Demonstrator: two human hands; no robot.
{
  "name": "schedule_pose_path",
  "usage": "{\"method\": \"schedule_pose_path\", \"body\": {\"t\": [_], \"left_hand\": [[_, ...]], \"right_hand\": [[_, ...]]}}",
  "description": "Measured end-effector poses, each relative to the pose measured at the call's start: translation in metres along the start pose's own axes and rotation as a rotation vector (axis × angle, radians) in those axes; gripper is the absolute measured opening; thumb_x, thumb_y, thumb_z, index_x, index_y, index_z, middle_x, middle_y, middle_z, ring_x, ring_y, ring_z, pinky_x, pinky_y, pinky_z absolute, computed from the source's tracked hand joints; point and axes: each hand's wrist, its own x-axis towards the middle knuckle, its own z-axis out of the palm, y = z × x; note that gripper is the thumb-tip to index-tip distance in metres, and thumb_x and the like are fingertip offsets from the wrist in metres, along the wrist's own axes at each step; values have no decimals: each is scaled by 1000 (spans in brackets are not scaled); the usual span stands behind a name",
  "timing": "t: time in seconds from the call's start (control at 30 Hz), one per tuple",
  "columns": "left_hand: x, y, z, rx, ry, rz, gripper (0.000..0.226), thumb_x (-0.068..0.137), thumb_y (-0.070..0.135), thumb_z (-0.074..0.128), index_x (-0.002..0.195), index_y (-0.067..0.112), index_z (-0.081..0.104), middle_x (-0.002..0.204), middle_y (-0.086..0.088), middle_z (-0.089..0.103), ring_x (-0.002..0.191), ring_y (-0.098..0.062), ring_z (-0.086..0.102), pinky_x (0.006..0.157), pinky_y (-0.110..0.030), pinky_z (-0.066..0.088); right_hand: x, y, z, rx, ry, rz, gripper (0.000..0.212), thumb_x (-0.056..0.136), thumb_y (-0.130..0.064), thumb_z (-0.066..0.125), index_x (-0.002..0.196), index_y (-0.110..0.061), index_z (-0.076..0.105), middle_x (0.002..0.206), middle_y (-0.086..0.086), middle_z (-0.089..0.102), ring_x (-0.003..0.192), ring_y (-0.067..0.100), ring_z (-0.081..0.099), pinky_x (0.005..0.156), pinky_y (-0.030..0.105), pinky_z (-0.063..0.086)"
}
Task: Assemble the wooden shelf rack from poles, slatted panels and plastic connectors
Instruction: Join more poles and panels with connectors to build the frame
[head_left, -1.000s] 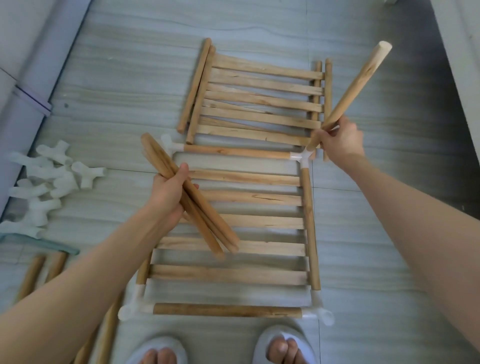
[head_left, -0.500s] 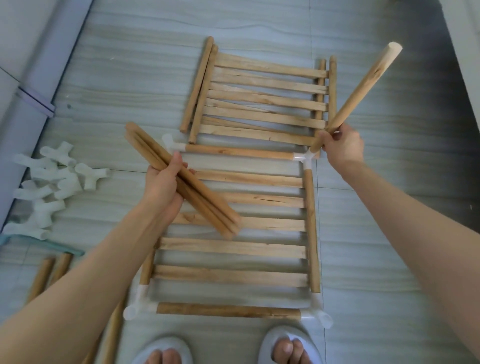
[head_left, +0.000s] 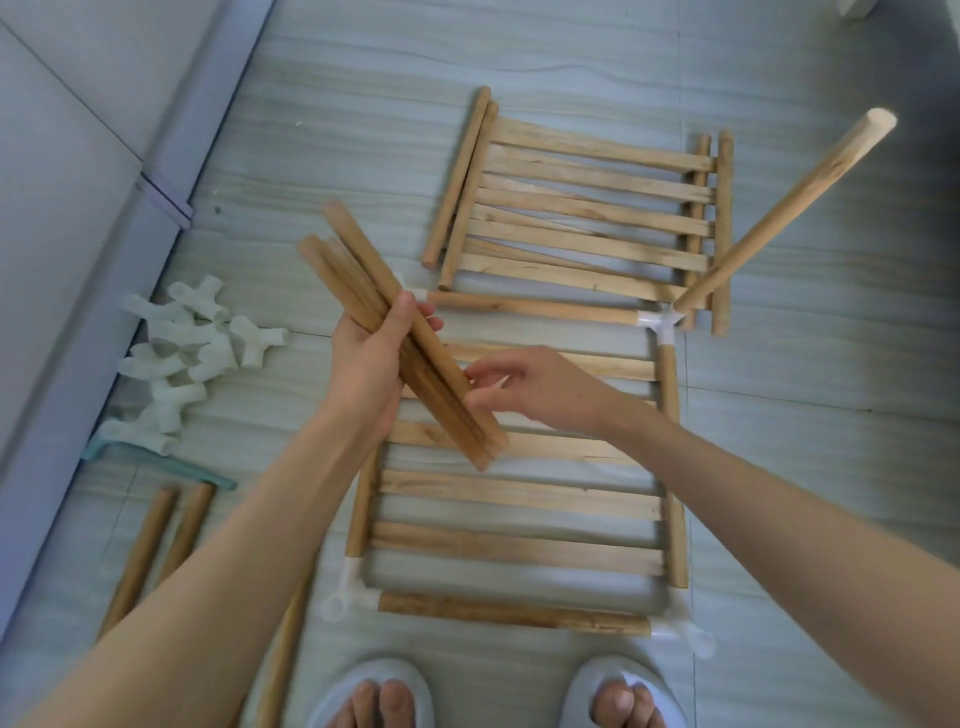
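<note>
Pale streaked floor tiles carry the half-built slatted wooden frame (head_left: 519, 499) at centre frame. Left hand (head_left: 371, 364) grips a bundle of round wooden poles (head_left: 400, 338), long axis running upper left to lower right; the right hand (head_left: 524, 387), fingers loose and empty, reaches its lower end. No writing visible.

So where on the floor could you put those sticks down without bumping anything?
Bare tile lies right of the framed panel, past its right pole, and at top left between the wall base and the loose panels. It is crowded at left: connector pile and spare poles.
</note>
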Motion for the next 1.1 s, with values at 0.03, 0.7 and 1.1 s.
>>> {"method": "schedule_pose_path", "body": {"t": [0.03, 0.7, 1.1], "left_hand": [[-1, 2, -2, 22, -14, 14, 20, 95, 15, 52, 106, -2, 55, 90, -9, 64, 82, -15, 64, 74, -36, 54], [14, 17, -85, -198, 316, -1, 22, 97, 13, 49, 116, 3, 52, 100, -9, 69, 96, -21, 68, 86, -37, 55], [15, -2, -96, -127, 299, -39, 10, 97, 14, 50, 104, 10, 55, 94, -6, 68, 97, -22, 67, 88, -39, 54]], "right_hand": [[5, -6, 7, -30, -6, -30, 13, 82, -28, 70, 95, -27, 67, 83, -13, 63, 70, -3, 55, 67, 14, 43], [113, -74, 4, 465, 446, -71, 6, 91, -1, 53, 91, -6, 50, 88, 15, 59, 72, 22, 61, 73, 30, 56], [142, -75, 9, -329, 390, -174, 18, 91, -18, 56, 105, -6, 57, 97, 6, 64, 87, 19, 58, 79, 30, 47]]}}
